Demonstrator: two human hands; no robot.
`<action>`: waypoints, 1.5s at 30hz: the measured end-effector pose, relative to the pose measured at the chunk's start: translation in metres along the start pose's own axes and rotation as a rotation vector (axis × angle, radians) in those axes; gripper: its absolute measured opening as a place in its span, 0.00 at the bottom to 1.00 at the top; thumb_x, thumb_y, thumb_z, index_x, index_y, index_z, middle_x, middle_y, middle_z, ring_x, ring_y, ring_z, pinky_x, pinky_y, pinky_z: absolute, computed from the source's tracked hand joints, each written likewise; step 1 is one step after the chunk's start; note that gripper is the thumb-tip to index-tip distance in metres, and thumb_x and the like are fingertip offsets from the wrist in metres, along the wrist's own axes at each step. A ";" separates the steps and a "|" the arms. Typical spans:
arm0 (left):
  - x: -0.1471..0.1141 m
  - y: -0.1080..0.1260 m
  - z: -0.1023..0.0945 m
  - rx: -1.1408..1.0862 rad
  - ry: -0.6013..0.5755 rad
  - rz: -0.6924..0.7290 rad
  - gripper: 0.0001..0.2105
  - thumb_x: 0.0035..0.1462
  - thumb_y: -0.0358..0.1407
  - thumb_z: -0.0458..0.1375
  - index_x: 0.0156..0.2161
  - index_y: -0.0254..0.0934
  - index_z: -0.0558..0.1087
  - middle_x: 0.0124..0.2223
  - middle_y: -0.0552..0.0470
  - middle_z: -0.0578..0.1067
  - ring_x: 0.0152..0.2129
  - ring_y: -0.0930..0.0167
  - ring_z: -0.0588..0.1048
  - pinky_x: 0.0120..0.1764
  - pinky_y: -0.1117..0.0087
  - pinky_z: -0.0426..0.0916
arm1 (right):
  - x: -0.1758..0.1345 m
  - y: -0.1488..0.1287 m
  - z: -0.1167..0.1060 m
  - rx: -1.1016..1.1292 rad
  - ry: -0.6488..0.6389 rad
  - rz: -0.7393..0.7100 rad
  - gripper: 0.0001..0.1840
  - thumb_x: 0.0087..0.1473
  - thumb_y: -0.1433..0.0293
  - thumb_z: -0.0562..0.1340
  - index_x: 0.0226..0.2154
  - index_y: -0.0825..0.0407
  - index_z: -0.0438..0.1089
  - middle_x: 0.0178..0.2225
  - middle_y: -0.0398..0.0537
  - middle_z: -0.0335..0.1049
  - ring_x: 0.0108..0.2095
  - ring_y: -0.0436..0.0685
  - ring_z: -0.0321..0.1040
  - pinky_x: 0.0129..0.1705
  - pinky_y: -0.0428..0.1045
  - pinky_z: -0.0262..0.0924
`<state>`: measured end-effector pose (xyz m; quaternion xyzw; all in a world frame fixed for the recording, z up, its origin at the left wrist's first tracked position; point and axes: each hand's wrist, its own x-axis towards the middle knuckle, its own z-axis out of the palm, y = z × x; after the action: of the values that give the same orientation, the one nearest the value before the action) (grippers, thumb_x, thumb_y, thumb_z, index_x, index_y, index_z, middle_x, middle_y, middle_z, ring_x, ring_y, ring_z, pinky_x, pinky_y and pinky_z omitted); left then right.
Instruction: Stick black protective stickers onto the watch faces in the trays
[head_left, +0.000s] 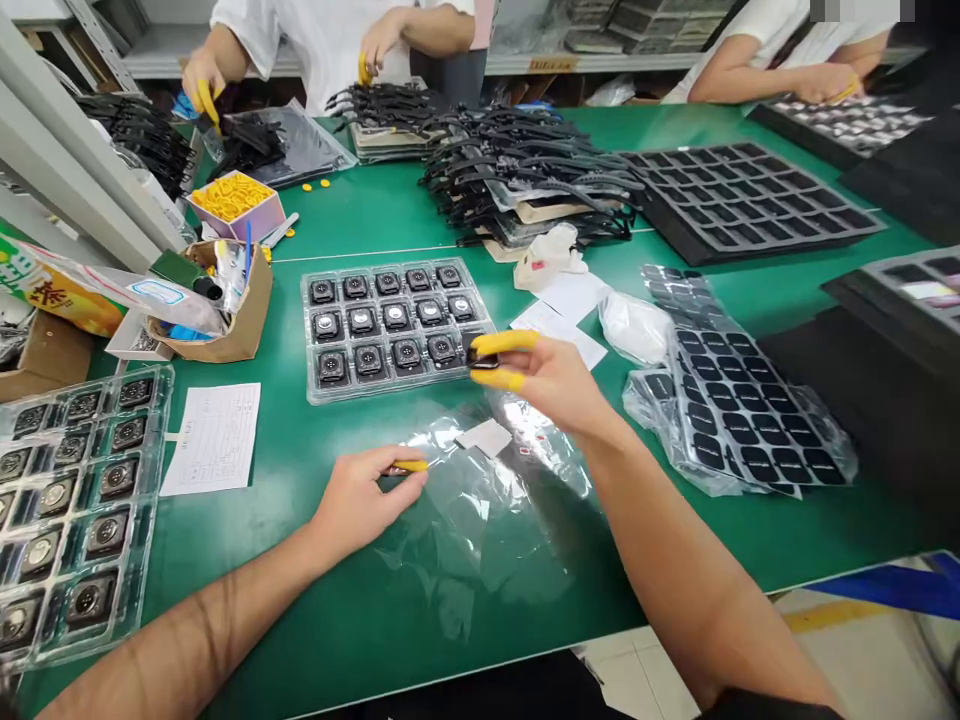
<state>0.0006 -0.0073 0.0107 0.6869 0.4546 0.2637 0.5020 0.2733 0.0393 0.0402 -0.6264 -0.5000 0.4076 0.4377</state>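
My right hand [559,380], with yellow finger cots on thumb and finger, pinches a black smartwatch body [481,358] at the right end of the near row of a clear plastic tray [390,388]. Several watch bodies sit in the tray's pockets with their backs up; some in the middle row carry a round whitish disc. My left hand [367,500] is closed low over the green table, its forefinger in a yellow cot. Something dark shows between its fingers, too hidden to name. Right of it lie clear plastic film [480,520] and a small white paper piece [487,437].
Another watch tray [161,420] and a printed slip [210,440] lie left. Behind them stand a cardboard box [251,325] and a box of yellow finger cots [234,197]. Black sticker sheets [742,400] lie right; straps [525,160] are piled behind. Two people work across the table.
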 end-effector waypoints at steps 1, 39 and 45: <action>0.002 0.001 0.000 -0.039 0.005 -0.070 0.12 0.59 0.39 0.68 0.47 0.41 0.84 0.45 0.53 0.88 0.41 0.63 0.87 0.51 0.60 0.83 | -0.014 0.001 0.009 0.127 -0.055 -0.001 0.21 0.43 0.56 0.78 0.39 0.47 0.82 0.44 0.48 0.84 0.43 0.59 0.80 0.51 0.56 0.76; -0.030 0.012 0.015 0.559 0.273 0.168 0.22 0.48 0.35 0.79 0.49 0.49 0.84 0.74 0.42 0.66 0.76 0.37 0.47 0.69 0.21 0.43 | -0.064 0.062 -0.039 -0.770 -0.003 -0.671 0.08 0.64 0.66 0.71 0.46 0.45 0.78 0.52 0.51 0.82 0.56 0.70 0.73 0.57 0.69 0.63; 0.011 0.037 0.010 0.166 0.091 0.215 0.20 0.51 0.31 0.74 0.50 0.40 0.84 0.42 0.48 0.87 0.34 0.66 0.86 0.38 0.68 0.83 | -0.059 0.049 -0.036 -0.436 0.034 -0.612 0.06 0.65 0.67 0.70 0.36 0.45 0.73 0.39 0.44 0.83 0.42 0.61 0.78 0.52 0.62 0.65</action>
<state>0.0274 -0.0052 0.0403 0.7580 0.4212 0.3084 0.3910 0.3111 -0.0299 0.0078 -0.5332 -0.7316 0.1316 0.4038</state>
